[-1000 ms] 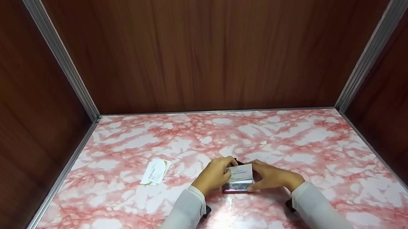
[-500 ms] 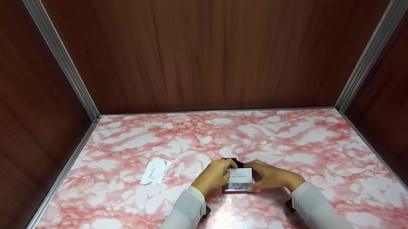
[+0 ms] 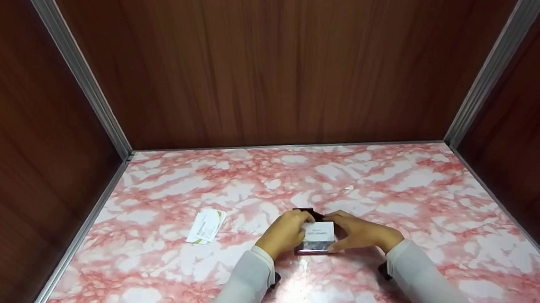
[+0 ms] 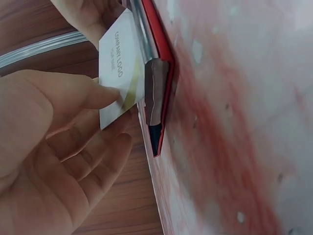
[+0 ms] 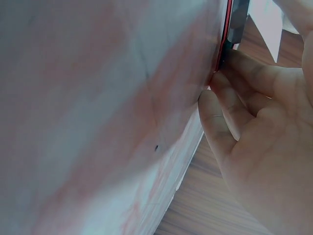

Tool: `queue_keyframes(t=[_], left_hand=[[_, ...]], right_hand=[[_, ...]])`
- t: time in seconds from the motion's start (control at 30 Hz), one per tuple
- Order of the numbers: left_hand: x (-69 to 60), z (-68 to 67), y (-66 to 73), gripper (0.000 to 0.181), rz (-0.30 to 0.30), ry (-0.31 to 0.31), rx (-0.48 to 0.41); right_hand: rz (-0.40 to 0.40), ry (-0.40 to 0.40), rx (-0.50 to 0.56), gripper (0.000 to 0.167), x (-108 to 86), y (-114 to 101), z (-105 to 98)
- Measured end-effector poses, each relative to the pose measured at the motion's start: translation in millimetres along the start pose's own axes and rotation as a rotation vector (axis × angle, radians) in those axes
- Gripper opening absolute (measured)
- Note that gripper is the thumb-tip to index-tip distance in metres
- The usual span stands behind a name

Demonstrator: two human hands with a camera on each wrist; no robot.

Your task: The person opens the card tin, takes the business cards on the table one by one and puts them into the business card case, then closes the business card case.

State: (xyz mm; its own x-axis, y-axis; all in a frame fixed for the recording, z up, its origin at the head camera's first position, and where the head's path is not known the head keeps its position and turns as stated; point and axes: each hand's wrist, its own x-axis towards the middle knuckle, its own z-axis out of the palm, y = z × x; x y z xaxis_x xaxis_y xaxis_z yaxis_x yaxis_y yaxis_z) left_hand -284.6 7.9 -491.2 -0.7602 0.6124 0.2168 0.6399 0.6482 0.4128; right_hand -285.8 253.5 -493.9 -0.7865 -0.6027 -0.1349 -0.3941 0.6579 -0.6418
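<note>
In the head view, a small card case (image 3: 312,250) with a shiny silver front lies on the table. Its body shows red edges in the left wrist view, and a dark flap (image 3: 306,211) extends behind it. A white business card (image 4: 115,63), printed "COMPANY LOGO", slants up out of the case with its lower edge at the silver part. My left hand (image 3: 281,235) pinches this card between thumb and fingers. On the other side, my right hand (image 3: 365,230) holds the case, thumb at the near corner and fingertips at the far edge. How deep the card sits is hidden.
A few overlapping white business cards (image 3: 206,226) lie on the red-and-white marbled table (image 3: 141,274), left of my hands. Brown wood-grain panels (image 3: 264,66) with grey metal corner strips enclose the table at the back and both sides.
Over the past second the card has moved nearer to me, down towards the silver front of the case. More of the dark flap shows behind. My right hand has stayed in place.
</note>
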Motion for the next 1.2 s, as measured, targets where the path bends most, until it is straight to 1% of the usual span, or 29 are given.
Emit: queue_keyframes(t=[0.17, 0.3, 0.67, 0.77, 1.0, 1.1, 1.2], left_hand=[[-2.6, 1.2, 0.0, 0.032, -0.021, -0.045, 0.041], [-3.8, 1.9, 0.5, 0.033, -0.038, -0.083, 0.040], [-5.0, 3.6, 1.4, 0.030, -0.039, -0.105, 0.077], [-5.2, 3.8, 1.1, 0.030, -0.029, -0.108, 0.094], [-7.4, 4.5, 0.0, 0.026, 0.012, -0.107, 0.186], [-8.5, 3.9, 0.2, 0.025, 0.031, -0.107, 0.190], [-9.3, 3.4, -0.6, 0.026, 0.041, -0.120, 0.177]], right_hand=[[0.004, -0.005, -0.012, 0.088, 0.4, 0.1, -0.5], [-0.004, -0.010, -0.029, 0.088, 0.6, 0.2, -0.8], [-0.005, -0.011, -0.012, 0.088, 0.5, 2.3, -0.2], [-0.011, -0.008, -0.009, 0.088, 0.4, 2.2, 0.1], [-0.016, -0.005, -0.019, 0.087, -0.3, 1.2, 0.3], [-0.017, -0.003, -0.015, 0.087, -0.7, 0.5, -0.3], [-0.018, -0.004, -0.012, 0.087, -1.2, -0.5, -1.7]])
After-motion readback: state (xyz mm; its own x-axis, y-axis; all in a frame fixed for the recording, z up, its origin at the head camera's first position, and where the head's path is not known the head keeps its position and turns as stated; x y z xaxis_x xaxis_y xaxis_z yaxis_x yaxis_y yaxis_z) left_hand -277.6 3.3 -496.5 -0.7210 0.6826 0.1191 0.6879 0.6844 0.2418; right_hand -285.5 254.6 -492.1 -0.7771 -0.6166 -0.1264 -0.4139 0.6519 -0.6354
